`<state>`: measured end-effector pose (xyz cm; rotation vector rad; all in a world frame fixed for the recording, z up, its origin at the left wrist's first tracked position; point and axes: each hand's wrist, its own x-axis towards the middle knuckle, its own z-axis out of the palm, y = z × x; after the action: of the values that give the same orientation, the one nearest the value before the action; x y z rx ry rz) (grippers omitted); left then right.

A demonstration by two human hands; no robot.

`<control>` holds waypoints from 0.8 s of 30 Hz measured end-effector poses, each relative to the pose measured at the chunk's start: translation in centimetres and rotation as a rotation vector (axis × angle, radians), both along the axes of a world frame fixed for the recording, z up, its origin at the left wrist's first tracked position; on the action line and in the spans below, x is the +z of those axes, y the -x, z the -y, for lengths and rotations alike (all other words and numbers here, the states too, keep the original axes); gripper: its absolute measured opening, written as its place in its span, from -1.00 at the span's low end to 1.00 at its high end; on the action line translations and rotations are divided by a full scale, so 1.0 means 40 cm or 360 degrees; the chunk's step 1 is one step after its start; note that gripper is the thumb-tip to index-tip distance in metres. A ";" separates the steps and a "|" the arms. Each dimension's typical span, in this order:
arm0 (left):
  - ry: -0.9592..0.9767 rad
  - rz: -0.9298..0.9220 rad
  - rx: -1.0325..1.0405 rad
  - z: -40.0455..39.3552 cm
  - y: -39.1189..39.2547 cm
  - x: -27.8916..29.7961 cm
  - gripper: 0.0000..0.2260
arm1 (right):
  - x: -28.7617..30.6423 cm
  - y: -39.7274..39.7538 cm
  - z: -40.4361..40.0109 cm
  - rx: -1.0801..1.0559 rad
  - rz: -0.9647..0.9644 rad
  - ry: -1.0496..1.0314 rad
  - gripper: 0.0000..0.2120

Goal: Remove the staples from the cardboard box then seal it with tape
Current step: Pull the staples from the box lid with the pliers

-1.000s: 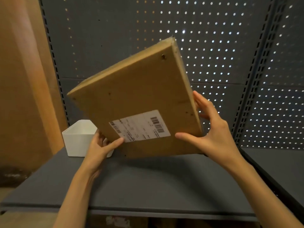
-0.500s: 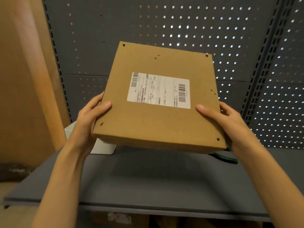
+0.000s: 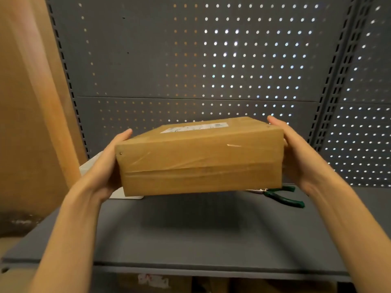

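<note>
The cardboard box point(image 3: 201, 159) hangs in the air above the grey shelf point(image 3: 190, 235), held between two hands, with a clear gap and a soft shadow under it. Its near side face is turned toward the camera and its top slopes away, the right end riding a little higher than the left. The shelf's front edge runs across the lower part of the view, and there is bare shelf between that edge and the box. Behind it rises a grey pegboard wall point(image 3: 190, 60), with slotted uprights at the left and right.

The left hand point(image 3: 105, 163) presses flat against the box's left end, fingers straight and close together, tips reaching past the top edge. The right hand point(image 3: 296, 153) does the same on the right end, palm against the cardboard, fingers extended along the side.

The box is plain brown cardboard. Clear tape, wrinkled and shiny, covers the near face over a horizontal seam. A small dark dot sits near the upper left corner of that face; whether it is a staple or a hole I cannot tell. A white shipping label point(image 3: 194, 128) lies on the top.

Green-handled pliers point(image 3: 281, 196) lie on the shelf behind the box to the right. A white bin point(image 3: 129, 194) peeks out behind the left hand.
</note>
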<state>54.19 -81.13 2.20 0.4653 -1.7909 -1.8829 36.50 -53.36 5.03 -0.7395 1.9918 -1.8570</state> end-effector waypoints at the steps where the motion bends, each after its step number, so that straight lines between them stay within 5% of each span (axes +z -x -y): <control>1: -0.0050 0.0020 0.0009 -0.001 0.002 -0.006 -0.56 | 0.003 -0.001 0.007 -0.0026 -0.0057 -0.0014 -0.58; 5: -0.0156 0.0005 0.0016 -0.019 0.008 -0.017 -0.49 | 0.010 0.011 0.030 -0.0099 -0.0224 -0.0093 -0.53; 13: 0.0119 -0.0034 0.0104 -0.005 0.028 -0.021 -0.69 | -0.008 0.033 0.036 -0.0086 -0.0087 -0.0066 -0.53; 18: -0.0016 0.0045 0.0080 -0.001 0.038 -0.049 -0.60 | -0.057 0.034 0.010 0.0122 0.0013 -0.0056 0.00; 24: -0.0082 0.0079 0.0055 0.002 0.030 -0.101 -0.74 | -0.138 0.026 0.016 0.0047 0.0124 -0.0086 -0.44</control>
<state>52.97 -81.20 -1.82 0.5626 -1.7578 -1.9128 35.48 -53.98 -0.47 -0.6672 1.9641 -1.7803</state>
